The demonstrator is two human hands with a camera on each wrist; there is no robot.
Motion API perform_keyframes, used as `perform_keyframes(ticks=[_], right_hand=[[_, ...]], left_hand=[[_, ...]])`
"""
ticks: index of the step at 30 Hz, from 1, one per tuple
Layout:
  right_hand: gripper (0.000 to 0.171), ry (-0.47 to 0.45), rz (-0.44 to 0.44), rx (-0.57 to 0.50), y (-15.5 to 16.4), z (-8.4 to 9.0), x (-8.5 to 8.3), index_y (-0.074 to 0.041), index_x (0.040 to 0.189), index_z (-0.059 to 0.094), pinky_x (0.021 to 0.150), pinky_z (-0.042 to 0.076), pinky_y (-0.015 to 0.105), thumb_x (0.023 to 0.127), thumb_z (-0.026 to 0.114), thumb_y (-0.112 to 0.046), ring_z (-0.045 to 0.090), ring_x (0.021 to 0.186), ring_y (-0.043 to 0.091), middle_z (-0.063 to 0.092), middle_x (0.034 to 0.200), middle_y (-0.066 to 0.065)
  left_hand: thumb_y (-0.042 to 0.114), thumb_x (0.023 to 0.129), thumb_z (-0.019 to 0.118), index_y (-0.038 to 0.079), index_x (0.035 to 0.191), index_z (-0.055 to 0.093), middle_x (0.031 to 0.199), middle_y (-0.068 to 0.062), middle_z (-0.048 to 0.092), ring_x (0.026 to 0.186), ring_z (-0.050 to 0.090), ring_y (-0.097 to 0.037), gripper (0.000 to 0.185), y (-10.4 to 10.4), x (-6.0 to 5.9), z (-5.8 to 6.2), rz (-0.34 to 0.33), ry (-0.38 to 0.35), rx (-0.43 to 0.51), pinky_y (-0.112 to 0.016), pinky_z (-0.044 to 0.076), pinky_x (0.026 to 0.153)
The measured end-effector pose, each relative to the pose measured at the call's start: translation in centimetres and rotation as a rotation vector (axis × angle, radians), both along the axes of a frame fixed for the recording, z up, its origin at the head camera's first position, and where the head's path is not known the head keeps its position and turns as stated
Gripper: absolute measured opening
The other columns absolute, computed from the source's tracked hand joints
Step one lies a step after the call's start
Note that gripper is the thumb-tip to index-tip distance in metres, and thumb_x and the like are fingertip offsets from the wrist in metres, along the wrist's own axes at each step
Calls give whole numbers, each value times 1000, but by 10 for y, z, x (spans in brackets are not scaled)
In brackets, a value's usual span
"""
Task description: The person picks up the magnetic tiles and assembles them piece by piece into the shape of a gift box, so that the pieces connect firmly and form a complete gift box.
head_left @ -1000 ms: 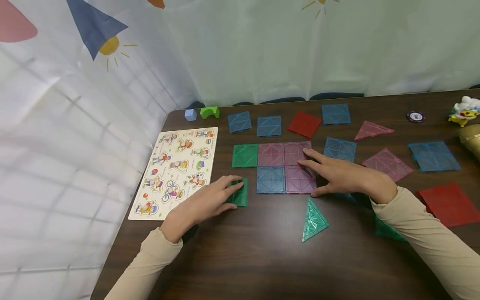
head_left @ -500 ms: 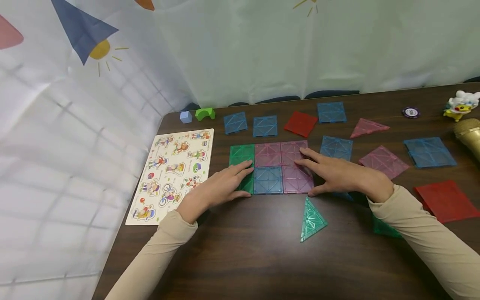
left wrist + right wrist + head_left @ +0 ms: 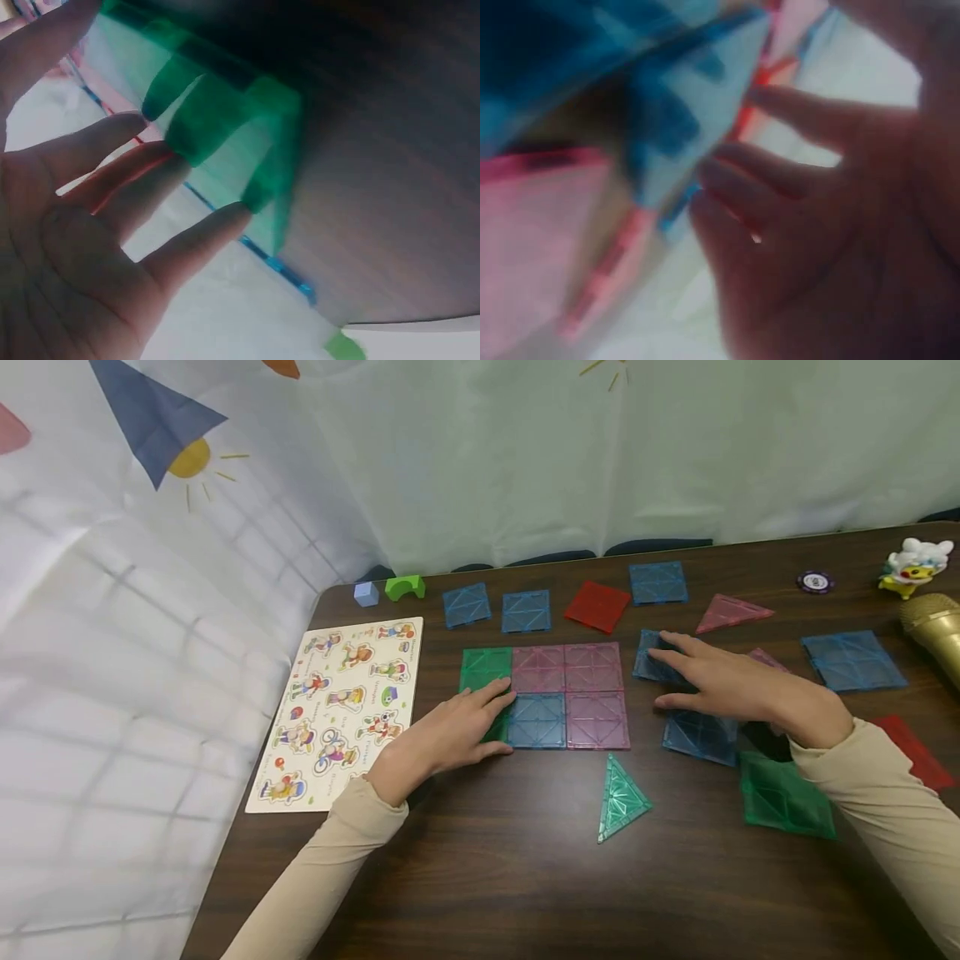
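Observation:
My left hand [image 3: 450, 735] rests its fingertips on the lower green square tile [image 3: 225, 127], partly covering it. That tile lies at the left of a flat two-row block. Above it sits another green tile [image 3: 483, 667]. The block also has a blue tile [image 3: 537, 721] and pink tiles [image 3: 592, 667]. My right hand [image 3: 738, 685] is spread over a blue square tile [image 3: 649, 658] right of the block, its fingertips at the tile. In the blurred right wrist view those fingers look extended. Below that hand lies one more blue tile [image 3: 699, 737].
A green triangle [image 3: 622, 802] lies in front of the block, a green square [image 3: 783, 797] by the right forearm. Loose blue, red and pink tiles lie behind and right. A picture puzzle board [image 3: 337, 718] is at left. A gold microphone [image 3: 937, 631] and toy figure [image 3: 913, 568] stand far right.
My left hand brought the lower green tile up and right against the block. My right hand left the pink tiles and moved right to the blue tile.

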State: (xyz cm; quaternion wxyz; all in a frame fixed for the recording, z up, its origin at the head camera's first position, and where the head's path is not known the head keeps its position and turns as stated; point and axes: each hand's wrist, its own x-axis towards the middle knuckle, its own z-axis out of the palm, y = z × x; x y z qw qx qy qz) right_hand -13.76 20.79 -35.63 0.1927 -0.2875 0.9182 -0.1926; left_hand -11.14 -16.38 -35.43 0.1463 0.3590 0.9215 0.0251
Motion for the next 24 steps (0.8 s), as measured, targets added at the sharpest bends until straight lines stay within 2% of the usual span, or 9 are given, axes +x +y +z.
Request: perform_keyframes(ticks=[4, 9, 14, 16, 20, 24], right_hand=[[75, 9, -4, 1, 8, -5, 2, 5, 158, 37, 110, 37, 69, 103, 69, -33, 31, 148, 55, 18, 167, 32], [68, 15, 32, -66, 8, -8, 1, 0, 156, 44, 111, 37, 70, 102, 71, -32, 34, 148, 51, 26, 167, 27], [68, 32, 56, -57, 10, -6, 5, 0, 154, 47, 109, 39, 69, 99, 75, -30, 35, 147, 52, 28, 166, 28], [69, 78, 64, -37, 13, -5, 11, 1, 152, 50, 106, 43, 68, 96, 78, -29, 38, 145, 52, 33, 163, 27], [67, 217, 89, 19, 19, -3, 29, 2, 140, 62, 98, 51, 63, 88, 86, -33, 54, 132, 47, 52, 148, 24], [68, 293, 135, 39, 23, -6, 46, 4, 133, 67, 93, 55, 61, 81, 92, -32, 61, 121, 43, 58, 138, 23]], left_hand=[[42, 99, 72, -3, 154, 48, 164, -21, 38, 141, 51, -40, 74, 2, -1, 2, -7, 17, -15, -57, 43, 113], [42, 99, 74, -2, 154, 49, 164, -21, 39, 146, 46, -39, 74, 4, -2, 1, -7, 18, -9, -53, 45, 112], [42, 99, 73, -2, 154, 48, 165, -21, 36, 148, 42, -38, 75, 5, -2, -1, 8, -5, 4, -51, 44, 114], [41, 99, 74, -2, 155, 47, 165, -21, 36, 148, 42, -38, 75, 6, -2, -1, 15, -13, 10, -51, 44, 114], [40, 98, 75, -2, 155, 47, 165, -21, 36, 148, 42, -39, 76, 6, -2, 0, 35, -29, 16, -51, 44, 113], [40, 98, 75, -2, 155, 47, 165, -21, 35, 149, 41, -39, 76, 6, -3, 2, 47, -43, 8, -52, 44, 113]])
